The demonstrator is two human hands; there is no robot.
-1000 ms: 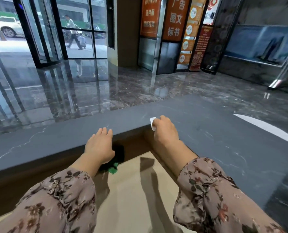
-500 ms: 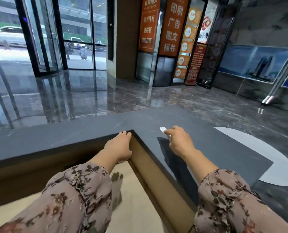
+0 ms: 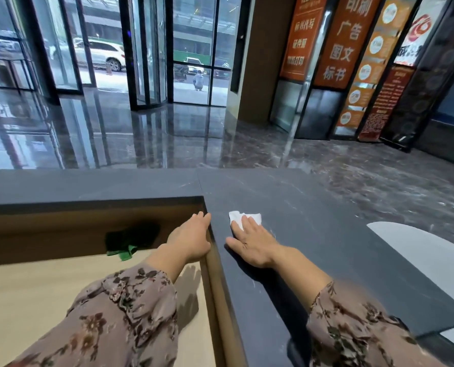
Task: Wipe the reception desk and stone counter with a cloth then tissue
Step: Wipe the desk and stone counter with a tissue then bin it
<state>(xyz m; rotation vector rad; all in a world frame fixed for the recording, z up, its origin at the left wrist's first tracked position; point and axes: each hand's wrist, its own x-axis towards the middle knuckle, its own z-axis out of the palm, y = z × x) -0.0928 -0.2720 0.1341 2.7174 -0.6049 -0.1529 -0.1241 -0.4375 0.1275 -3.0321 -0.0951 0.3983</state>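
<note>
- we take the dark grey veined stone counter as reference; it runs in an l shape, one arm across the view and one arm toward us on the right.
- right hand: palm down on the counter's right arm, fingers straight and spread, nothing curled. the fingertips press flat on a crumpled white paper tissue.
- the tissue lies on the counter top, just right of the counter's inner corner. its far half sticks out past the fingers.
- left hand: fingers straight and together, gripping nothing. it lies along the counter's inner edge with the fingertips at the inner corner. we cannot tell how firmly it bears on the edge.
- the two hands are near each other, apart, with the counter's inner edge between them.
- bunched green cloth: on the pale beige wooden desk top below the counter, left of the left hand, against the brown wooden inner wall. its far part is in shadow. neither hand touches it.
- both forearms wear floral brown sleeves.
- beyond the counter: glossy dark marble floor, glass doors with a white car outside, orange vertical banners to the right.
- right of the counter, lower down: a pale curved patch; we cannot tell what it is.
</note>
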